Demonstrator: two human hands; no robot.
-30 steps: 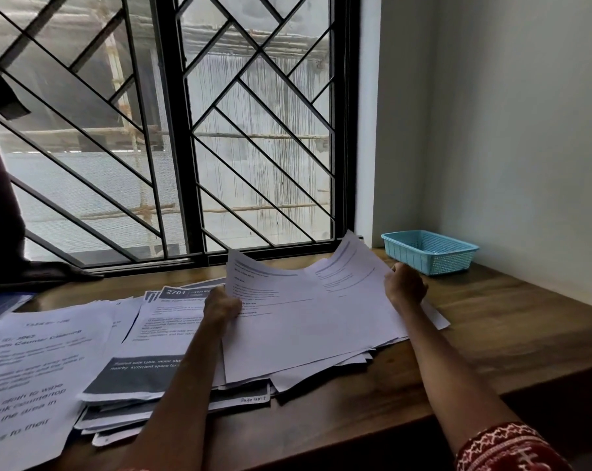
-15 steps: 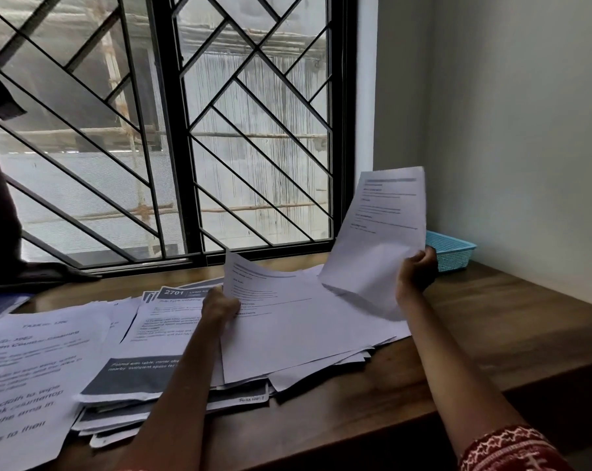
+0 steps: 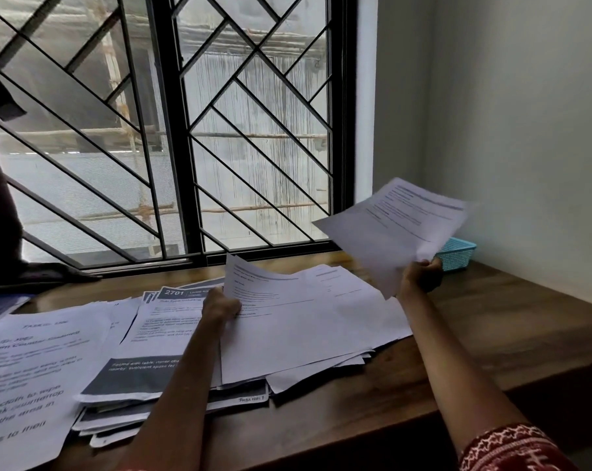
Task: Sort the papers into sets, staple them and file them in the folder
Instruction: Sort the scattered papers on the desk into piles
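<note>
At the bottom of the frame my two forearms reach up over the front edge of the wooden desk (image 3: 474, 338), a red patterned sleeve (image 3: 512, 447) showing at the lower right corner. At the lower left lies a large sheet (image 3: 33, 379) with big blurred type; I can read only "cloth to wipe" and "in the area in". Just right of it, a stack of printed sheets with dark bands (image 3: 141, 375) hangs close to the desk's front edge; its top page shows "2701" in a dark header, and a lower page that sticks out carries a small handwritten label, roughly "Page No: 1".

My left hand (image 3: 220, 305), mid-frame, pinches the left edge of the top page of the middle pile of papers (image 3: 305, 331), curling that edge up off the pile; its fine print is too small to read. The pile fans out to the right, its lower corners overhanging one another.

My right hand (image 3: 422, 277) grips the bottom corner of a single sheet (image 3: 400, 229), lifted clear of the pile and tilted toward the upper right, its text unreadable. The desk surface right of the pile is bare wood out to the wall.

Farther back, a turquoise basket (image 3: 457, 254) sits in the desk's far right corner, half hidden by the lifted sheet. Beyond stands the window with its black diagonal grille (image 3: 172, 130), and a dark shape at the left edge that I cannot identify.
</note>
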